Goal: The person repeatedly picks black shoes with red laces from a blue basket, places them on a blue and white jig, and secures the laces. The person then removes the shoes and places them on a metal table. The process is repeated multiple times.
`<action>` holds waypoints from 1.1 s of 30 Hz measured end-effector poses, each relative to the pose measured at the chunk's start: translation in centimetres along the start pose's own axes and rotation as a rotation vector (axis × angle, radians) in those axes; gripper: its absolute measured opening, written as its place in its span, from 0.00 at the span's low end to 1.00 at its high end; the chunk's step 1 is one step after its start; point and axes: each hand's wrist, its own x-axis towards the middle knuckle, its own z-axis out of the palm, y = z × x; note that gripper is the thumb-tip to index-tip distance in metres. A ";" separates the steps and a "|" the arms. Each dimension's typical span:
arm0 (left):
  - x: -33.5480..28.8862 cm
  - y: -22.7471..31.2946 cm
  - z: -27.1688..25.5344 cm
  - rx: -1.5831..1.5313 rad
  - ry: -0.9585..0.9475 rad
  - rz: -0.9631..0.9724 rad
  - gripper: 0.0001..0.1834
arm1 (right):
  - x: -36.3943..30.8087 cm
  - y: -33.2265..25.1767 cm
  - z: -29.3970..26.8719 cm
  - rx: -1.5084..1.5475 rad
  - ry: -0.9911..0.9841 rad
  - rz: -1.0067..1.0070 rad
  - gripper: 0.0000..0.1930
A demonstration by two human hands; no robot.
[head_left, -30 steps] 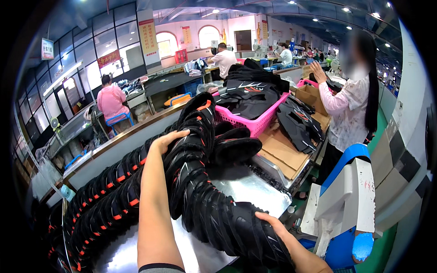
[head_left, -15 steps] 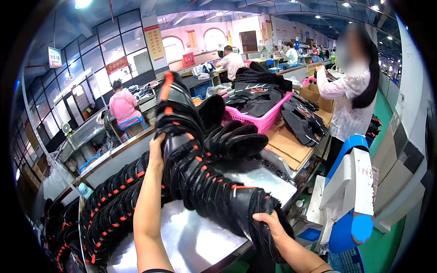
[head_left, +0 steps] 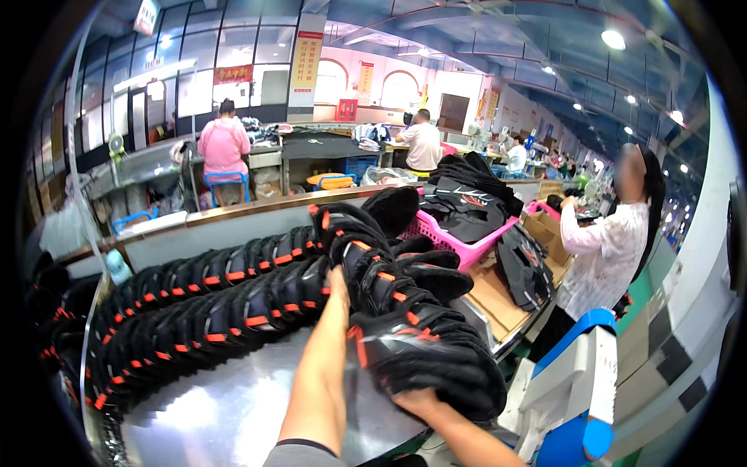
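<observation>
A long stack of nested black shoe uppers, furry inside and marked with orange tabs, lies between my hands and bends toward me at its near end. Against its left side, near the far end, my left hand is closed on it, with the fingertips hidden behind the uppers. My right hand grips the near end from below; its fingers are partly covered and slightly blurred. To the left, two long rows of similar shoe uppers rest on the shiny metal table.
A pink basket piled with black cut pieces stands beyond the stack, next to cardboard. A white-and-blue machine is close on my right, with a co-worker behind it. A low partition borders the table's far side.
The held stack has swung down and now lies lower, beside the rows. My right hand has moved left, under the near end. The view has turned to the left.
</observation>
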 end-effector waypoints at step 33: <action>-26.3 2.4 -5.2 1.526 -0.927 1.022 0.33 | -13.7 -11.7 -13.4 0.524 -0.020 0.096 0.13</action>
